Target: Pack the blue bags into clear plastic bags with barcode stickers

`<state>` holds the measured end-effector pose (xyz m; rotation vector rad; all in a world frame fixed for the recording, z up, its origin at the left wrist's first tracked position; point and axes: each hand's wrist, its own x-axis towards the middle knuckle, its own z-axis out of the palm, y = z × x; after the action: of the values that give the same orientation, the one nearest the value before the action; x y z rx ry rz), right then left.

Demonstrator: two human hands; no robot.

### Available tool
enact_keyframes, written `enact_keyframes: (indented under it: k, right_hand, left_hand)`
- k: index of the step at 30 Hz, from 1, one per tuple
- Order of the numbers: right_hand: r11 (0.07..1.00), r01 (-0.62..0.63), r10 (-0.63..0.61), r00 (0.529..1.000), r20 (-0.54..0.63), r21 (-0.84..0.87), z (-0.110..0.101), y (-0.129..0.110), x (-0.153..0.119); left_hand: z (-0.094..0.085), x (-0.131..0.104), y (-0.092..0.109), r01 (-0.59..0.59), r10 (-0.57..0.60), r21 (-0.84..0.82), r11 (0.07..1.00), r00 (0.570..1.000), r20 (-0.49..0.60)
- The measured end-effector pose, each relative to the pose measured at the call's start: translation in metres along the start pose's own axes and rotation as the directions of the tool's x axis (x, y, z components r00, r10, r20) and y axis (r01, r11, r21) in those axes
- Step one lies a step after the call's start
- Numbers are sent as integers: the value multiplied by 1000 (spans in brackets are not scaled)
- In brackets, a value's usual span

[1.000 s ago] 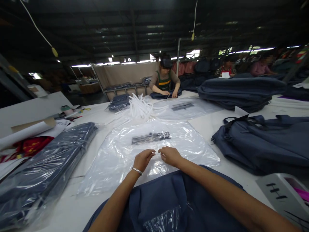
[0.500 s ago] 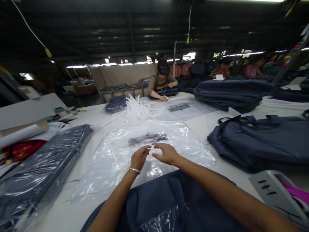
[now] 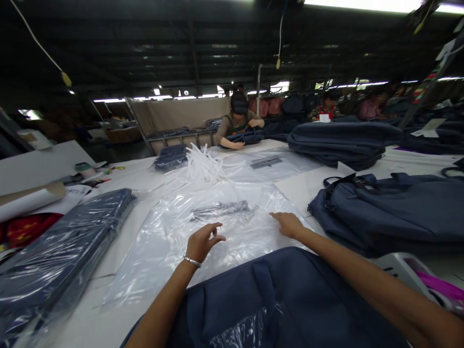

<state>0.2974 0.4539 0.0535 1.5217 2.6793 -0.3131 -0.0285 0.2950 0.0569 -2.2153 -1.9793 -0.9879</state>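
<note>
Clear plastic bags (image 3: 155, 246) lie flat in front of me, with dark print showing near their middle. Over them hovers my left hand (image 3: 203, 241), a bangle at its wrist. Its thumb and index finger are curved and apart, with nothing between them. My right hand (image 3: 290, 224) is at the right part of the plastic, index finger stretched out to the left; it looks free, though contact with the film is hard to judge. Closest to me, below both arms, lies a navy fabric bag (image 3: 300, 285) with a small plastic-covered patch.
A plastic-wrapped navy bag (image 3: 72, 237) lies at left. White cords (image 3: 203, 164) are bunched beyond the plastic. Navy bags (image 3: 391, 208) and a grey holder (image 3: 398, 263) with something magenta stand at right. Across the table, a co-worker (image 3: 239, 123) handles a dark bag.
My hands have moved apart: the right went to the right, the left slightly left and down. The printed plastic has wrinkled a little. The view has shifted slightly.
</note>
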Motion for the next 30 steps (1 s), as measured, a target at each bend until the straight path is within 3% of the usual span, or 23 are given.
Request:
enact_keyframes:
  k: [2, 4, 6, 7, 9, 11, 13, 16, 20, 23, 27, 30]
  right_hand:
    - [999, 38, -38, 998, 59, 5, -5, 2, -7]
    - [975, 205, -211, 975, 66, 87, -8, -13, -10]
    - [900, 402, -402, 915, -37, 170, -9, -37, -9]
    - [877, 452, -439, 892, -110, 163, -9, -49, -6]
    - [902, 425, -404, 891, -205, 70, -9, -64, -1]
    - [944, 330, -326, 914, -243, -27, -10, -62, 4]
    - [962, 263, -273, 924, -269, -75, -11, -45, 4]
    - [975, 188, -215, 929, -301, -117, -15, -3, -3]
    - [986, 56, -105, 941, -321, -159, -20, 47, -13]
    - [986, -56, 1, 942, -334, -156, -19, 73, -16]
    - [975, -174, 118, 934, -336, -140, -13, 79, -23]
    - [987, -21, -37, 936, -351, -160, -8, 56, -27]
  left_hand:
    - [-4, 3, 6, -56, 54, 27, 998, 997, 47]
    - [-7, 10, 18, -107, 102, 60, 992, 991, 90]
    - [-9, 17, 37, -126, 116, 85, 988, 987, 111]
    - [-10, 20, 46, -126, 115, 96, 987, 987, 116]
    - [-11, 23, 62, -105, 86, 143, 984, 988, 130]
    - [-15, 18, 66, -25, -16, 255, 967, 987, 157]
    - [-21, 9, 54, 107, -204, 401, 910, 957, 206]
    - [-43, -8, 15, 263, -452, 539, 800, 855, 253]
    - [-89, -25, -45, 391, -595, 599, 699, 783, 183]
    - [-123, -40, -78, 489, -654, 552, 675, 744, 140]
    - [-142, -71, -99, 594, -707, 469, 654, 701, 97]
    - [-137, -87, -94, 651, -697, 359, 669, 717, -1]
